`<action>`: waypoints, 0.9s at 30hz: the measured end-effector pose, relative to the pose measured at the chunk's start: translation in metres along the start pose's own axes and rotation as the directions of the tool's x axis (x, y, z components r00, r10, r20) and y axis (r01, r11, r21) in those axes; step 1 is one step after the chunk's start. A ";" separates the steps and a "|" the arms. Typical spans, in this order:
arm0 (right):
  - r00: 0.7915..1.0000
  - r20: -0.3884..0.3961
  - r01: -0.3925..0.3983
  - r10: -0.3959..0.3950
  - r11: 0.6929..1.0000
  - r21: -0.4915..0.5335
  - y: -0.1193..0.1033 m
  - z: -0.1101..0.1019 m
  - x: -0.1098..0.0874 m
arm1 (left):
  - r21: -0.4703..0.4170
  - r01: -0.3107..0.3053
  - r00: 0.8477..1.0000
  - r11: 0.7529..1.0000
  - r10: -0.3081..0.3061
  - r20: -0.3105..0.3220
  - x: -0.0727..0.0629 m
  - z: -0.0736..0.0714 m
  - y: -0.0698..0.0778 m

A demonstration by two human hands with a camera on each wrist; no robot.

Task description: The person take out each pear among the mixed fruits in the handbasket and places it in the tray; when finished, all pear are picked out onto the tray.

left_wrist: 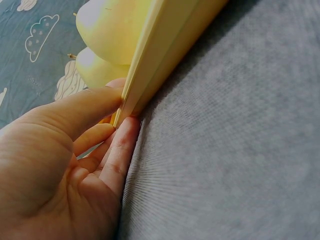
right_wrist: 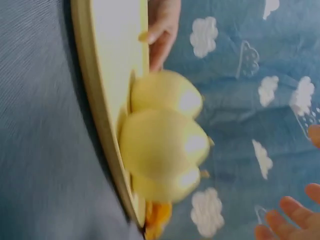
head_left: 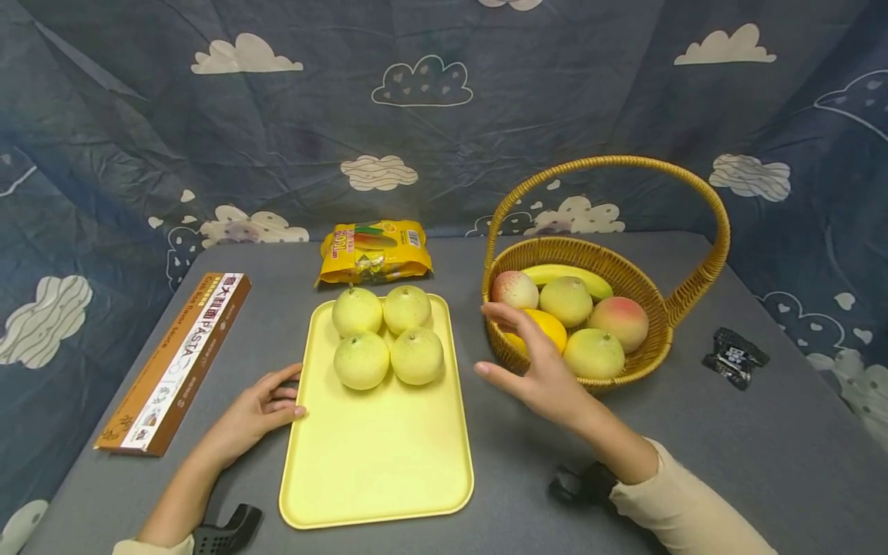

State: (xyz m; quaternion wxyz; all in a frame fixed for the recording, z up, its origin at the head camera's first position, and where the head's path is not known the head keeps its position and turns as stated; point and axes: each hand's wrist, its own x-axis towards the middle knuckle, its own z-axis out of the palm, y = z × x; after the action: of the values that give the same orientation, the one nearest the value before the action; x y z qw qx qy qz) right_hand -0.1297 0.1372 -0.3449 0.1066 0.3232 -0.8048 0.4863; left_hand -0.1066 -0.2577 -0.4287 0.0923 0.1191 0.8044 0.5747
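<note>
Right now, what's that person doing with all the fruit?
The person's left hand holds the left edge of a yellow tray. Four round pale-green fruits sit together toward its far end. The right hand is open and empty, near a wicker basket with more fruit inside.

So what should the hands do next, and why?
Maybe reach the right hand for the front pear in the basket. That hand looks empty and close by, while the left hand holds the tray, whose near half is bare.

Tray (head_left: 378, 455) smooth plastic; basket (head_left: 624, 266) rough wicker; packet (head_left: 378, 250) glossy.
</note>
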 end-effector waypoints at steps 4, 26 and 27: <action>0.985 -0.155 0.065 -0.072 0.997 -0.052 0.002 -0.025 -0.015 | -0.006 -0.010 1.000 1.000 0.010 0.006 0.000 0.001 0.000; 0.955 -0.235 -0.243 0.179 0.929 -0.279 0.044 -0.086 -0.062 | -0.011 -0.001 1.000 1.000 0.001 0.021 0.000 -0.001 0.001; 0.957 -0.213 -0.252 0.195 0.925 -0.285 0.045 -0.087 -0.062 | -0.010 0.000 1.000 1.000 0.000 0.020 -0.001 -0.001 0.002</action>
State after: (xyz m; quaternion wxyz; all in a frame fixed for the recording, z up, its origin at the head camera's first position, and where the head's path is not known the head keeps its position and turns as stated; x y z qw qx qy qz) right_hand -0.1227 0.2517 -0.3630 0.1723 0.1629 -0.8895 0.3905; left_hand -0.1062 -0.2583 -0.4268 0.1011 0.1243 0.8006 0.5774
